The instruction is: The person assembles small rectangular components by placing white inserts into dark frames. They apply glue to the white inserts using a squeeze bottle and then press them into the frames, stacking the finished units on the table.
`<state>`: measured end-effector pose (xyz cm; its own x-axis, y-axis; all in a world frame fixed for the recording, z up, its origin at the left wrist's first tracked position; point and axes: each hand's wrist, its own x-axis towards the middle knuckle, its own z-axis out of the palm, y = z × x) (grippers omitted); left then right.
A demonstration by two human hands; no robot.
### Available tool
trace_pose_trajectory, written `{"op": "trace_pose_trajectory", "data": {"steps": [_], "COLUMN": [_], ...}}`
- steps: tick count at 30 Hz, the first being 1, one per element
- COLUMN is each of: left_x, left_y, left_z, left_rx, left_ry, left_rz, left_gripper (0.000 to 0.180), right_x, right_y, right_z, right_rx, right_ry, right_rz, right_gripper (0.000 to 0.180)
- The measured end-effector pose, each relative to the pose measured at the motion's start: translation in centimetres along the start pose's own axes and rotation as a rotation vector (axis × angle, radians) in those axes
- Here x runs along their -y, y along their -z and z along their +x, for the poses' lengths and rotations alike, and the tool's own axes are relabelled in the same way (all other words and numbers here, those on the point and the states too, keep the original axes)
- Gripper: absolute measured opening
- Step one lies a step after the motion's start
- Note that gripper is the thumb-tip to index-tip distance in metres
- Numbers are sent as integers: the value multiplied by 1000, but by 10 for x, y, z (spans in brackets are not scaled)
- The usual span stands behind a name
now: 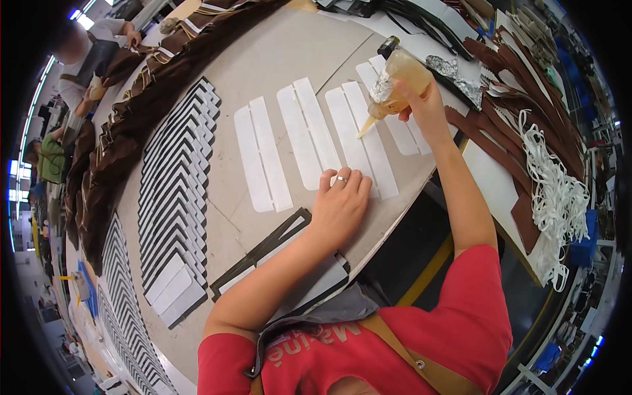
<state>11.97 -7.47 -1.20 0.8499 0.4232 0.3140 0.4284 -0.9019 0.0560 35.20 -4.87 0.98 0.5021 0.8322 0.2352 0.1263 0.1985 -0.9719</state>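
My right hand grips a clear bottle of yellowish liquid, tilted nozzle down. Foil wraps part of the bottle, and its pale pointed nozzle meets the third white panel from the left, by the seam along its middle. My left hand is down on the table with its fingers curled in, over the lower ends of the third panel and the second panel. Its fingertips are hidden, so I cannot tell what they pinch. Another panel lies left, and one more lies partly under my right hand.
A long overlapping row of dark-edged white pieces runs along the left. More such pieces lie under my left forearm. Brown material heaps beyond. White straps and brown strips cover the right side. A co-worker stands far left.
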Motion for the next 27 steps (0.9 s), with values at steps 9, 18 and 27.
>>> {"op": "trace_pose_trajectory", "data": {"steps": [9,18,27], "left_x": [-10,-17,-18], "left_y": [1,-9,-9], "left_z": [-7,-12,-13], "left_rx": [-62,-67,-61], "left_ry": [18,72,65], "left_rz": [62,59,64], "left_gripper": [12,8,6], "right_x": [16,22,0], "right_y": [13,22,-4], "right_z": [-45,-76,33], "right_rx": [18,9,-38], "right_ry": [-109,-152,245], "right_rz": [24,76,48], "right_gripper": [46,41,56]}}
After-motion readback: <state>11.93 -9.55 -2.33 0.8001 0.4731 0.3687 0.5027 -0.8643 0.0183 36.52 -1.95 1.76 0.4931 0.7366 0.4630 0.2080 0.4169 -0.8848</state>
